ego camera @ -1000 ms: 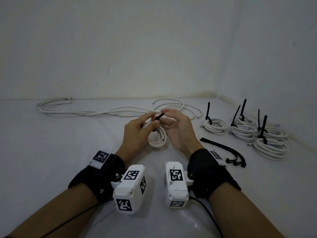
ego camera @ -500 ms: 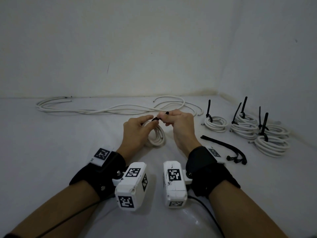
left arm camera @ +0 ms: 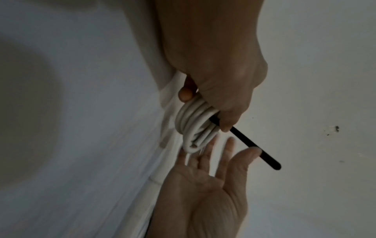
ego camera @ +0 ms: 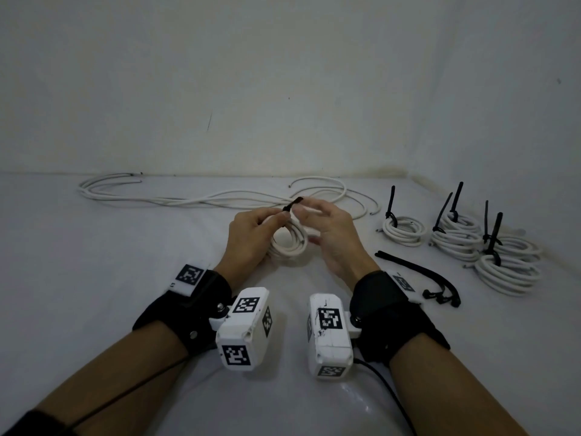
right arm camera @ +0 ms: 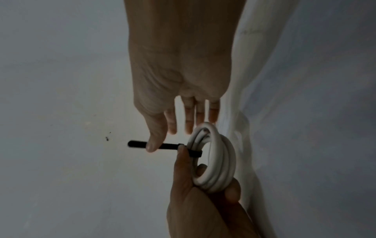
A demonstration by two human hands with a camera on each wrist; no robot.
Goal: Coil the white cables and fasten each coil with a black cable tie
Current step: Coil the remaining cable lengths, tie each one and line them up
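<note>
Half a second ago the right hand point(ego camera: 333, 234) was pinching the black cable tie point(ego camera: 293, 204) next to the left hand's fingers; now it has let go and its fingers are spread straight, holding nothing, with the thumb tip just beside the tie's free tail in the wrist views. Held off the white surface point(ego camera: 94, 278) between the two hands, the white cable coil point(ego camera: 290, 239) is gripped by the left hand point(ego camera: 248, 234), whose fingers curl round its loops while thumb and forefinger pinch the tie where it wraps the bundle. From that pinch the tie's tail sticks out straight, away from the coil.

Behind the hands, loose white cables point(ego camera: 204, 199) lie stretched along the foot of the wall point(ego camera: 283, 89). To the right stand four finished coils point(ego camera: 459, 237), each cinched with a black tie whose tail points upward. Nearer, spare black ties point(ego camera: 418, 272) lie in a small bunch just beside the right wrist.

Both wrists wear black straps carrying white camera housings point(ego camera: 245, 328) printed with black-and-white square marker codes; no readable words or brand names show on anything.
</note>
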